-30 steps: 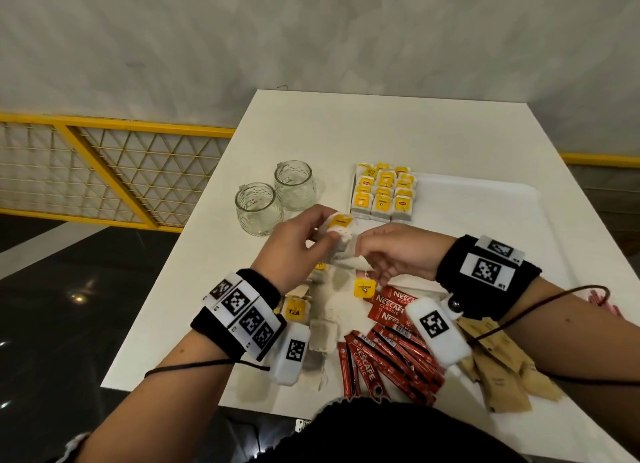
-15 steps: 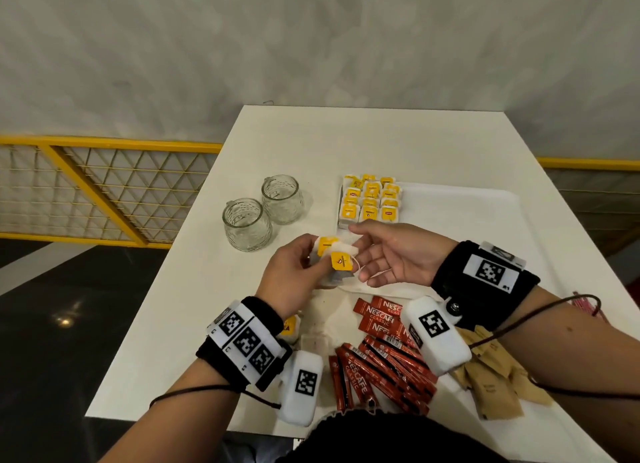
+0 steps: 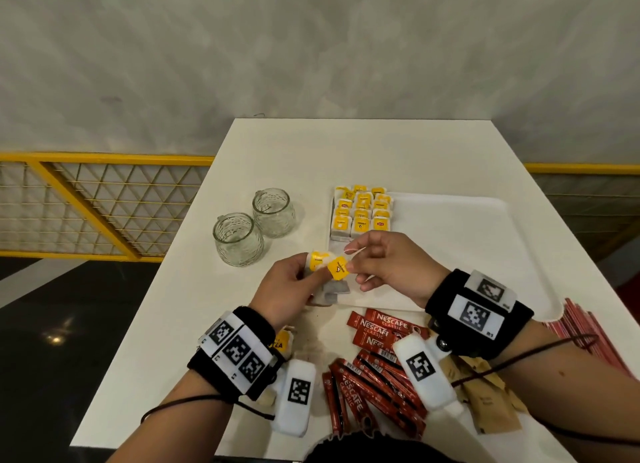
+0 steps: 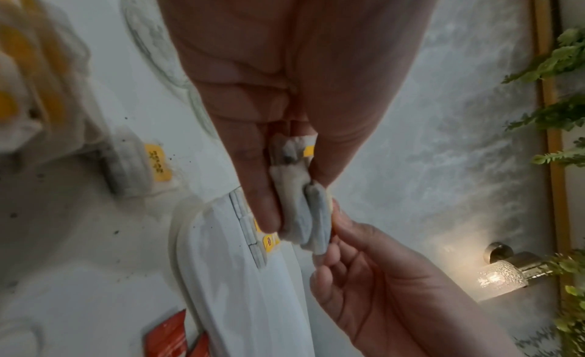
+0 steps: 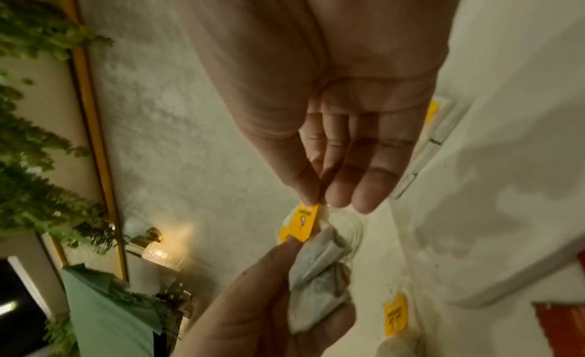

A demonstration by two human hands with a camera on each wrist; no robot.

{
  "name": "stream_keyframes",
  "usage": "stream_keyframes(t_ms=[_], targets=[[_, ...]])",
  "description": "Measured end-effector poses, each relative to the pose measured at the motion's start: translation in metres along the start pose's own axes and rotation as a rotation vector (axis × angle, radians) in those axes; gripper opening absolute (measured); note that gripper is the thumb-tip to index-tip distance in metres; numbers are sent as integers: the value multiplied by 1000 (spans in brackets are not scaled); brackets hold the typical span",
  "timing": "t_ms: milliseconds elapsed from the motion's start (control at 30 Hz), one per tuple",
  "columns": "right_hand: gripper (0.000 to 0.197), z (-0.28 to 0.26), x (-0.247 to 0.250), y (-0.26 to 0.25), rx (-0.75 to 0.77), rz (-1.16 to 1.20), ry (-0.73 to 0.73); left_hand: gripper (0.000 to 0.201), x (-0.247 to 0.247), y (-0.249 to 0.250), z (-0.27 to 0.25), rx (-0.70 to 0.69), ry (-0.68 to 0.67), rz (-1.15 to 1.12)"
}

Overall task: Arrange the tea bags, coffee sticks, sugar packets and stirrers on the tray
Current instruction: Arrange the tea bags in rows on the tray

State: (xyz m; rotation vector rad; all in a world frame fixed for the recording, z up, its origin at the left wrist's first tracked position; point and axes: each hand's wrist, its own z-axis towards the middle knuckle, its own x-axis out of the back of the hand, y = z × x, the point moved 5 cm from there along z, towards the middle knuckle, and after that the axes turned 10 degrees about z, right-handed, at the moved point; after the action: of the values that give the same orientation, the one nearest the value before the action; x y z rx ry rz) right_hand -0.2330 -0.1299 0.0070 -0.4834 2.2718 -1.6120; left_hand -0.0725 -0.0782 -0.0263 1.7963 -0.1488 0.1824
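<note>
Head view: left hand (image 3: 287,289) gripped two tea bags (image 3: 327,291) over the table (image 3: 194,289), by the tray (image 3: 450,227) edge; right hand (image 3: 388,265) pinched one yellow tag (image 3: 337,267).
Left wrist: fingers (image 4: 262,187) squeezed the bags tight.
Right wrist: thumb and forefinger nipped the tag, other fingers loose.

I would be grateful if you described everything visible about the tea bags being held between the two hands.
The held tea bags are at least two small pouches of soft, greyish-white paper with yellow tags. The left hand grips the pouches together, thumb on one side and fingers on the other, above the table near the white tray's front edge. The right hand pinches one yellow tag by its top edge.
</note>
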Motion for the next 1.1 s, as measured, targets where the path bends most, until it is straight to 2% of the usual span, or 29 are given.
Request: stream_keyframes(t_ms=[67, 200, 333, 367, 500, 633, 767, 867, 1033, 1100], targets=[[21, -1, 3, 0, 46, -81, -2, 11, -3, -1, 1, 13, -35, -9], [18, 2, 9, 0, 107, -207, 7, 17, -12, 8, 3, 31, -86, -37], [11, 4, 19, -4, 132, -211, 52, 11, -18, 22, 7, -14, -73, 90], [9, 0, 33, -2, 115, -215, 26, 11, -32, 21, 7, 8, -42, 87], [7, -1, 40, -3, 126, -215, 25, 23, -30, 21, 10, 9, -26, 99], [1, -4, 56, -5, 163, -314, 35, 20, -34, 23, 11, 39, 6, 67], [14, 3, 70, -9, 211, -462, 97, 17, -24, 23, 23, 40, 34, 38], [2, 12, 73, -4, 143, -536, 64, 16, -11, 24, 35, 2, 47, 95], [2, 28, 52, 19, -61, -438, -107, 26, 14, 23, 52, -95, 62, 219], [2, 38, 35, 26, -87, -460, -164, 21, 24, 22, 54, -104, 92, 208]])
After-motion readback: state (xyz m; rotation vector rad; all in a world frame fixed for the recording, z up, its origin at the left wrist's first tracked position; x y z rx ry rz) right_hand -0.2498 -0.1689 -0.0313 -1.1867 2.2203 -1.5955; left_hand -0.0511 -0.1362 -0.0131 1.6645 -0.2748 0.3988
